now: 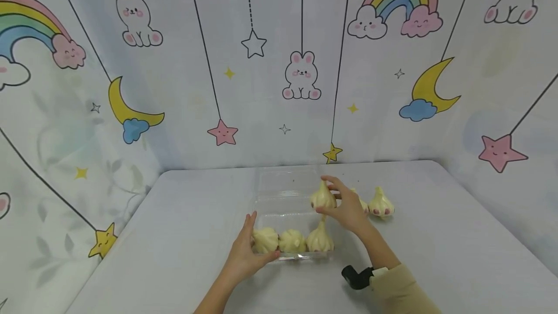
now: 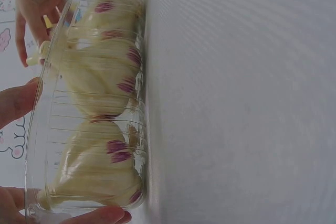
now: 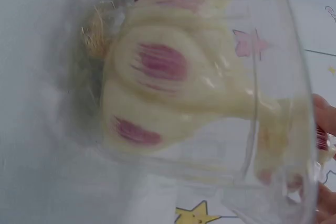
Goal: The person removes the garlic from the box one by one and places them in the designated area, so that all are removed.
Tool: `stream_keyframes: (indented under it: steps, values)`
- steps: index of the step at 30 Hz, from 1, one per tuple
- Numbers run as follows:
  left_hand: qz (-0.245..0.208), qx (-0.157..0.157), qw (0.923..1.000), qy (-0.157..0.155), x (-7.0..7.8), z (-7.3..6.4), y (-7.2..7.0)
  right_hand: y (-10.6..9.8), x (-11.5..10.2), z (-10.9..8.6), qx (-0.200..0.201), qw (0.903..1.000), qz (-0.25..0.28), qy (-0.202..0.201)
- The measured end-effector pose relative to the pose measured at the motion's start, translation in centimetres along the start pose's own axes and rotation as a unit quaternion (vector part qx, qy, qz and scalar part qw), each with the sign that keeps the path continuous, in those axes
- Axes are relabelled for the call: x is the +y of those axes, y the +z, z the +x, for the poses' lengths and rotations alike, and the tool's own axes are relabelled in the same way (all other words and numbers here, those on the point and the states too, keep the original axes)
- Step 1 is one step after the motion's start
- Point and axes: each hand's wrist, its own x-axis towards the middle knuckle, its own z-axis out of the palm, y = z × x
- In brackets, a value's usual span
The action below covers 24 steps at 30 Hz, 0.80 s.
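Note:
A clear plastic clamshell box (image 1: pixel 305 256) stands on the table with its lid folded back. Along its front lie a left garlic bulb (image 1: pixel 266 240), a middle garlic bulb (image 1: pixel 291 241) and a right garlic bulb (image 1: pixel 320 240) whose stem points up. My left hand (image 1: pixel 245 255) holds the box at its left front corner, thumb along the front rim and fingers at the left side. Over the box's right rear part, my right hand (image 1: pixel 347 209) grips another garlic bulb (image 1: pixel 323 198) between thumb and fingers, stem upward. Purple patches show on the bulbs through the wall in the left wrist view.
To the right of the box, one loose garlic bulb (image 1: pixel 381 203) sits on the white table (image 1: pixel 196 207); another bulb (image 1: pixel 363 202) is partly hidden behind my right hand. The transparent lid (image 1: pixel 285 180) lies toward the back edge. A patterned cloth (image 1: pixel 261 91) hangs behind.

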Motion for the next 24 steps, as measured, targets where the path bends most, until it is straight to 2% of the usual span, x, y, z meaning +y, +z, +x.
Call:
stream_keyframes:
  steps: [13, 24]
  values:
    - [0.01, 0.005, 0.9999, 0.004, -0.1, 0.0, 0.0, -1.8, 1.2, -0.5, 0.003, 0.9997, 0.003, 0.025]
    - [0.01, 0.002, 0.9999, -0.002, 0.0, 0.0, 0.0, -4.4, 2.0, -1.2, 0.021, 0.9992, -0.014, 0.03]
